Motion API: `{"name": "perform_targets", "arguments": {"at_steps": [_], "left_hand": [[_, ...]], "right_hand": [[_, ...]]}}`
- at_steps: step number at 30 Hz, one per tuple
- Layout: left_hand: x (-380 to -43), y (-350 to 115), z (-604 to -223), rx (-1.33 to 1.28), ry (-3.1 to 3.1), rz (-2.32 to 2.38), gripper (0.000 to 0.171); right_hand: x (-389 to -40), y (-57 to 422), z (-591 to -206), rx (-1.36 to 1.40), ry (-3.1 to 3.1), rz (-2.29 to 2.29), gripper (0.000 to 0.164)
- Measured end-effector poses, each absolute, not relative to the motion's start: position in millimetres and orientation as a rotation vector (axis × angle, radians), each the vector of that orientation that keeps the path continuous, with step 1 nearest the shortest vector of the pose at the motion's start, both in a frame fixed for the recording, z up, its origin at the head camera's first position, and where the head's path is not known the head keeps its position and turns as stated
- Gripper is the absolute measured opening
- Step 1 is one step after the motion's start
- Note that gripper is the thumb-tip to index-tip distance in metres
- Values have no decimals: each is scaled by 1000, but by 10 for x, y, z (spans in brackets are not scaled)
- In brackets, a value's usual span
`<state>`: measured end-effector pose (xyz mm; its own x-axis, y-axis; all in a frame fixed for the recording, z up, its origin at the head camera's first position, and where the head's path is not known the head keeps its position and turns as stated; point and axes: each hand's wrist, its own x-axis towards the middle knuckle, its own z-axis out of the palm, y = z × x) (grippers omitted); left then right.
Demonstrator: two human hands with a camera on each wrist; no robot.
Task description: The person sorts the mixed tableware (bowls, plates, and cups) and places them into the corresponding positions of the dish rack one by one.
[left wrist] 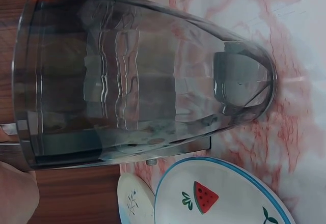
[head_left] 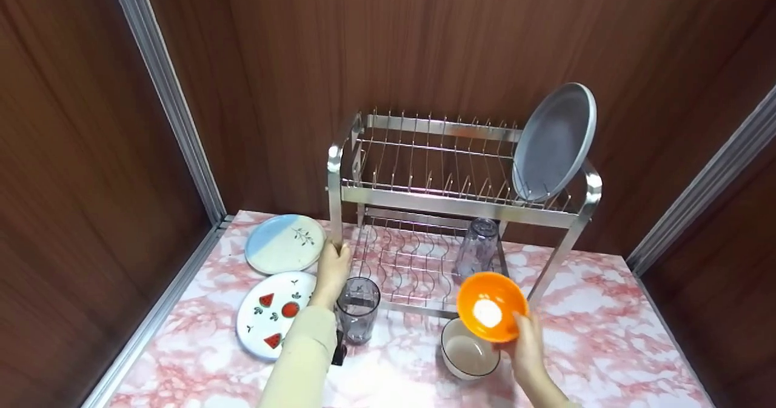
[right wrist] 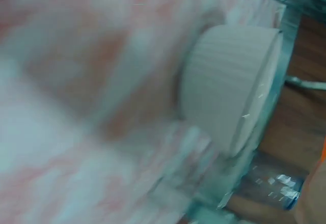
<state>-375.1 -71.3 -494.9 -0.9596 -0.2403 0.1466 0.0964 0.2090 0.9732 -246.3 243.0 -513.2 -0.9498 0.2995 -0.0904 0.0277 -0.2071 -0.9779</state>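
Observation:
My left hand (head_left: 332, 268) grips the left front post of the two-tier metal dish rack (head_left: 454, 202). Just right of that forearm, a dark clear glass (head_left: 359, 320) stands upright on the table; it fills much of the left wrist view. In my right hand (head_left: 527, 347) is an orange bowl (head_left: 490, 296), pinched at its right rim and tilted so its inside faces the head camera. Below it, partly covered, sits a cream bowl (head_left: 465, 362) with a dark rim. A second glass (head_left: 476, 250) stands upside down on the rack's lower tier, close behind the orange bowl.
A large grey plate (head_left: 555, 141) stands on edge at the right end of the upper tier. Left of the rack lie a blue-and-cream plate (head_left: 285, 244) and a watermelon-patterned plate (head_left: 260, 326), partly behind my left arm. Wooden panels (head_left: 424, 44) enclose the marbled table (head_left: 182, 353).

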Motion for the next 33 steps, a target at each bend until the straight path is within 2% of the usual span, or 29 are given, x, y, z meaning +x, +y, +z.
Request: {"name": "perform_targets", "arguments": {"at_steps": [3, 7, 9, 11, 13, 18, 20, 24, 33], "left_hand": [[-3747, -710, -4945, 144, -2221, -1813, 16], [-3750, -707, -4954, 141, -2222, -1807, 17], [-3751, -707, -4954, 137, -2225, -1806, 18], [-3754, -711, -4955, 137, -2225, -1806, 19], [-3755, -714, -4957, 141, -2223, -1812, 18], [-3748, -725, -4963, 140, -2224, -1812, 18], [-3740, -726, -4966, 135, -2216, -1826, 17], [-3744, -722, -4974, 132, -2200, -1849, 19], [-3763, -742, -4973, 125, -2219, -1812, 14]], "right_hand": [[-2755, 2389, -5364, -103, -1816, 2340, 14], [-3323, 2421, -5881, 78, -1859, 2357, 24], [-3571, 2368, -6017, 34, -1914, 2324, 29], [-3610, 2216, -5852, 53, -1897, 2336, 35], [-3806, 2108, -5895, -5, -1906, 2298, 42], [-4197, 1818, -6016, -215, -2039, 2158, 74], [-4027, 1614, -5704, -222, -2094, 2141, 82], [-3690, 1271, -5198, -216, -2272, 1943, 84], [-3744, 1064, -5395, -135, -2576, 1437, 94]]}}
